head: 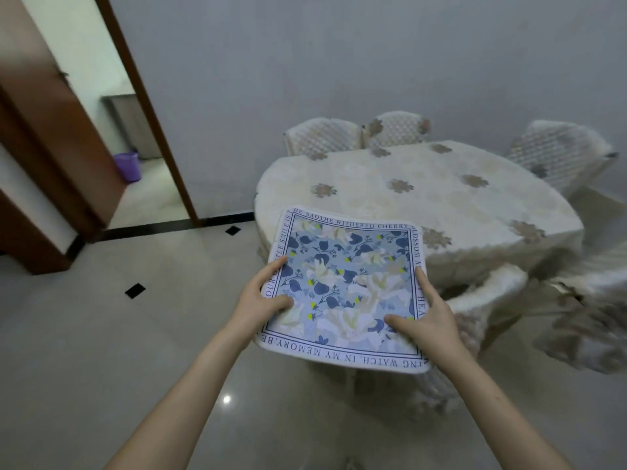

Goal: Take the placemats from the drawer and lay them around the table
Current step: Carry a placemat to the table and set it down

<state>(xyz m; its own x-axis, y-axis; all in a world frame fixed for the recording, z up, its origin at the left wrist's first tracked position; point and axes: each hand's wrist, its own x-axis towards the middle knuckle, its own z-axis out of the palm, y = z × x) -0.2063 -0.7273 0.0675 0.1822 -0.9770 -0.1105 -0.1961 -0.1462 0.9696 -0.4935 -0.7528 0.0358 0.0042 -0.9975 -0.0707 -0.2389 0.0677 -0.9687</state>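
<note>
Gripping placemat [346, 286] by side edges, both hands' fingers [276, 266], thumbs on top

One placemat [346, 286], one table [441, 198], two hands (both on the mat), one purple bin [128, 166].

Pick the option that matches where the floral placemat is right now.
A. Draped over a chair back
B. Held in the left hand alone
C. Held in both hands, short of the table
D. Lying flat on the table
C: the left hand and right hand each hold a side of the placemat, with the table beyond it bearing no mat.
</note>
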